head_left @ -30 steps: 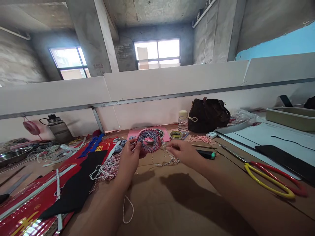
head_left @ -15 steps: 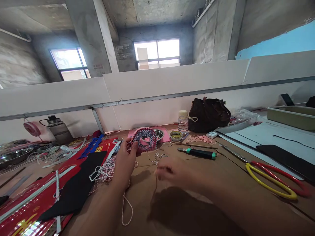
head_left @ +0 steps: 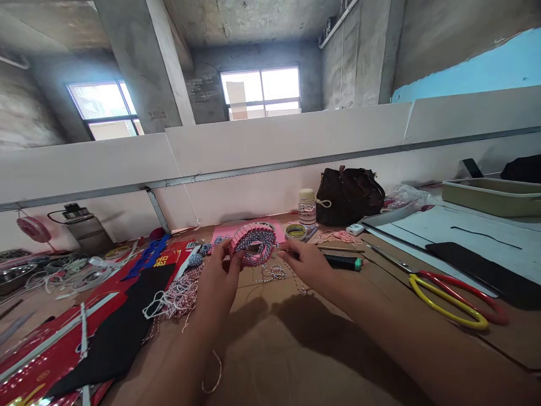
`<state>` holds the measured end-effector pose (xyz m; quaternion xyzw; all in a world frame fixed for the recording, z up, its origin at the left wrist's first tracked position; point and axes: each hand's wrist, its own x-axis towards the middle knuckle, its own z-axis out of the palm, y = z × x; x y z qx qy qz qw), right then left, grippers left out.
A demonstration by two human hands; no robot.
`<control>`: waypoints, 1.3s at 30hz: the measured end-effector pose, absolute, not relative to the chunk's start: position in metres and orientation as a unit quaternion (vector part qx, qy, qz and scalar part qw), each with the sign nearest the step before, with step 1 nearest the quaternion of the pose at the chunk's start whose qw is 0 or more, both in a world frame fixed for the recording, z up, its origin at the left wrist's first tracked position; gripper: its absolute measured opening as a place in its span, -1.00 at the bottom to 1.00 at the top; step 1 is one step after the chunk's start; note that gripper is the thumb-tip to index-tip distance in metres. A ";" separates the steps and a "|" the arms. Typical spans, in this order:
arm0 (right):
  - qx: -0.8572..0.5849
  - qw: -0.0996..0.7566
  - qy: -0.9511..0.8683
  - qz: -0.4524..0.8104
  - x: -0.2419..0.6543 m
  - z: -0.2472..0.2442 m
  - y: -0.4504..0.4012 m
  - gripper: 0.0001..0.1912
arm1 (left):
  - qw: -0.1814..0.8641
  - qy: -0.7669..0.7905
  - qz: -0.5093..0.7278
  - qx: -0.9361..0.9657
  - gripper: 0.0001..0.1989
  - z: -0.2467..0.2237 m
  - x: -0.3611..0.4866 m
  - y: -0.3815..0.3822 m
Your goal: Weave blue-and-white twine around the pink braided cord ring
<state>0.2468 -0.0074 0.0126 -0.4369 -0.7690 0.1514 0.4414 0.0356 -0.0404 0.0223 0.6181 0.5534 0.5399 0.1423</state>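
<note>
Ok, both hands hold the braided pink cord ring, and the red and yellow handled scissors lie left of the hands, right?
No: the left hand and right hand hold the braided pink cord ring, but the head view shows the scissors right of them, not left.

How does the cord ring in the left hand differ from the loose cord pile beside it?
The cord ring is wound tightly into a loop; the loose cord pile is a tangled heap. The ring is held up by the left hand; the pile lies on the table. Both are twisted cord flecked with white.
</note>
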 end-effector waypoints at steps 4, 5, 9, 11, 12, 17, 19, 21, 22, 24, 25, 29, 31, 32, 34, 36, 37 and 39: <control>-0.340 0.358 -0.855 0.156 0.232 0.012 -0.040 -0.89 | 0.185 0.540 0.567 0.594 -0.53 0.022 0.031 -0.035; -0.306 0.322 -0.880 0.166 0.228 0.012 -0.053 -0.89 | 0.196 0.536 0.574 0.587 -0.53 0.022 0.029 -0.034; -0.163 0.160 -0.948 0.220 0.214 0.013 -0.097 -0.93 | 0.204 0.536 0.584 0.575 -0.55 0.022 0.026 -0.031; -0.142 0.133 -0.950 0.245 0.212 0.014 -0.102 -0.95 | 0.199 0.538 0.580 0.579 -0.55 0.023 0.027 -0.032; -0.157 0.148 -0.946 0.243 0.213 0.014 -0.100 -0.92 | 0.197 0.539 0.578 0.579 -0.55 0.024 0.027 -0.033; -0.336 0.394 -0.829 0.211 0.227 0.017 -0.049 -0.72 | 0.173 0.550 0.568 0.588 -0.55 0.026 0.030 -0.038; -0.368 0.483 -0.759 0.233 0.235 0.019 -0.028 -0.77 | 0.142 0.561 0.556 0.597 -0.55 0.026 0.031 -0.039; -0.387 0.529 -0.711 0.256 0.241 0.020 -0.014 -0.78 | 0.102 0.573 0.541 0.607 -0.56 0.025 0.032 -0.040; -0.396 0.534 -0.698 0.264 0.242 0.020 -0.010 -0.76 | 0.085 0.578 0.533 0.612 -0.56 0.025 0.033 -0.041; -0.414 0.526 -0.692 0.271 0.243 0.019 -0.006 -0.74 | 0.061 0.585 0.520 0.620 -0.56 0.026 0.036 -0.045; -0.420 0.519 -0.693 0.271 0.243 0.017 -0.006 -0.72 | 0.051 0.588 0.513 0.623 -0.57 0.027 0.038 -0.048; -0.422 0.502 -0.715 0.242 0.241 0.011 -0.009 -0.73 | 0.023 0.599 0.491 0.632 -0.61 0.032 0.047 -0.058; -0.419 0.497 -0.727 0.221 0.240 0.009 -0.010 -0.79 | 0.029 0.603 0.486 0.633 -0.61 0.033 0.049 -0.060; -0.418 0.495 -0.731 0.217 0.239 0.008 -0.010 -0.81 | 0.036 0.604 0.486 0.631 -0.61 0.033 0.049 -0.060; -0.414 0.485 -0.738 0.222 0.238 0.007 -0.011 -0.83 | 0.053 0.601 0.492 0.627 -0.60 0.031 0.047 -0.056; -0.415 0.475 -0.741 0.231 0.236 0.007 -0.012 -0.80 | 0.069 0.592 0.505 0.625 -0.57 0.028 0.044 -0.052; -0.419 0.474 -0.737 0.238 0.236 0.007 -0.012 -0.78 | 0.076 0.586 0.512 0.623 -0.56 0.027 0.043 -0.050; -0.426 0.486 -0.719 0.256 0.237 0.009 -0.011 -0.73 | 0.080 0.578 0.522 0.623 -0.55 0.026 0.041 -0.048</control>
